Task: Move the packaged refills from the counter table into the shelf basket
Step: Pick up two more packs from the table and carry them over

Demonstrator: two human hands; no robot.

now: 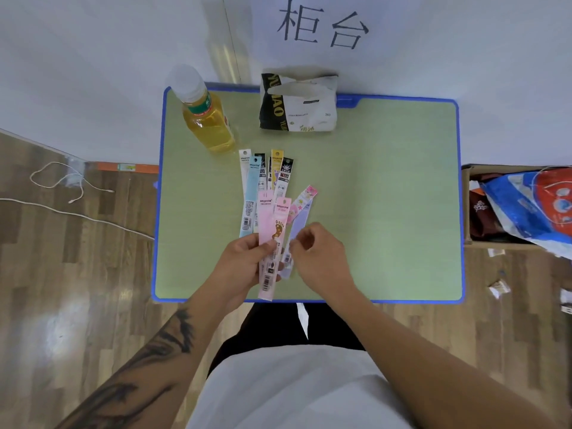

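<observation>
A fan of packaged refills (268,199) is held over the middle of a green bench (387,212) edged in blue. The fan is gripped near its lower end by the left hand (244,264), whose thumb is curled over the front of the packs with the fingers wrapped behind them. The tops of the packs spread toward 12 o'clock: a white and a pale blue strip at the left, black and yellow ones behind, two pink ones in front.

At about 1 o'clock from the left hand, a lilac and pink cartoon-printed refill pack (301,212) is pinched at its lower end by the right hand (318,258), its fingers curled and its thumb and forefinger closed on the strip. This pack leans toward 1 o'clock and lies just beside the fan; whether it touches the other packs cannot be told.

At 11 o'clock on the bench a bottle of yellow drink (205,116) with a white cap is seen standing. At 12 o'clock, at the far edge, a black and white tissue pack (298,102) is set. On the wall beyond it two large dark characters (322,24) are written. At 3 o'clock, off the bench, a cardboard box (470,209) holding blue and red bags is seen. White cables (71,184) lie on the wooden floor at 9 o'clock.
</observation>
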